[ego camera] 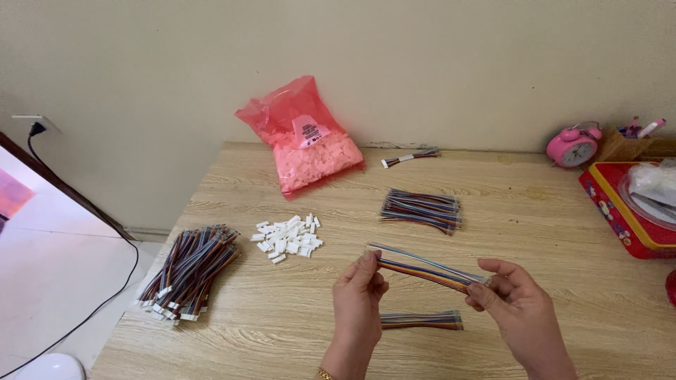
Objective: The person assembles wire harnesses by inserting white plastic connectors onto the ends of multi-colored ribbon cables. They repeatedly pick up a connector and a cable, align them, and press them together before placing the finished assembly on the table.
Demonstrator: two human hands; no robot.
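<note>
Two hands hold a multicoloured wire bundle (pixel 424 269) above the wooden table (pixel 549 211): left hand (pixel 359 292) pinches one end, right hand (pixel 512 299) pinches the other. Largest nearby, the pink bag (pixel 301 134); then finished cables (pixel 186 271), loose wires (pixel 421 209), white connectors (pixel 287 238).

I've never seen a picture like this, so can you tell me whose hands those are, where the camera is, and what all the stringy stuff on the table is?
The camera sits on a person's head and looks down, so you see their own two hands. The left hand and right hand hold a bunch of thin coloured wires stretched between them. On the wooden table lie more wire bundles: a big pile on the left, one in the middle, a small one under the hands. There are little white plastic pieces, a pink bag of them, a pink alarm clock and a red tin.
</note>
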